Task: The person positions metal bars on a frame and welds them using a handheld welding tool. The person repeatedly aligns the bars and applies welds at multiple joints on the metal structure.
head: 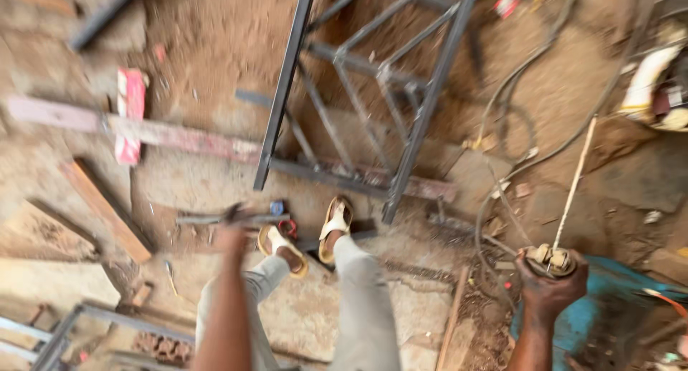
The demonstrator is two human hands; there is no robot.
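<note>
1. Work piece: a dark steel frame of welded bars, lying tilted on the dirt floor, propped across a reddish steel bar. I see its cross-members and diagonals already joined; I judge the frame largely assembled, though blur hides the state of any single joint.
2. Right hand: clenched around an electrode holder, with a thin welding rod pointing up toward 12 o'clock. The rod tip is in the air, not touching metal.
3. Left hand: lowered toward a small dark metal piece on the ground; motion blur means I cannot tell whether it grips it or only touches it.
4. Position: the frame lies at 12 o'clock from the left hand, near, and at about 10 o'clock from the right hand, well apart. Its lower corner sits just beyond my sandalled feet.
5. Remaining, as I judge: the rod is long and not at the frame, so welding is not under way here.
6. Surroundings: cables at 12 o'clock of the right hand; a wooden plank at 9 o'clock of the left hand.
</note>
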